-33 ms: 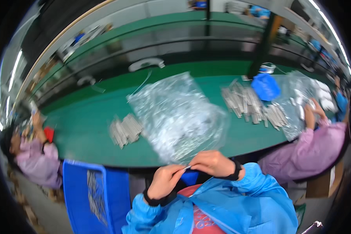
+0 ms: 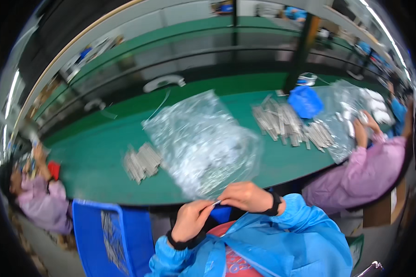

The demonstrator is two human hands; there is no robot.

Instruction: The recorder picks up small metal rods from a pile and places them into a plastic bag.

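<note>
Both my hands meet at the table's front edge. My left hand (image 2: 189, 220) is closed, thumb and fingers pinching one end of a small silvery piece (image 2: 217, 202). At its other end my right hand (image 2: 248, 196) pinches too, its fingers covering most of it; its exact kind is too small to make out. Just beyond my fingers lies a large clear plastic bag (image 2: 185, 124), crumpled, with small pale pieces inside. Left of the bag is a pile of thin grey strips (image 2: 142, 162), and further right lies a bigger pile of similar strips (image 2: 279, 120).
Below the edge of the green table (image 2: 92, 161) stands a blue bin (image 2: 138, 235) with long strips inside. A blue bag (image 2: 305, 102) lies by the right pile. People in pink work at the left (image 2: 41, 207) and right (image 2: 356, 180), the latter handling white pieces beside a plastic sheet.
The whole view has shifted, so the table and its things sit slightly further left and mostly lower. My hands keep the same pinch on the small silvery piece.
</note>
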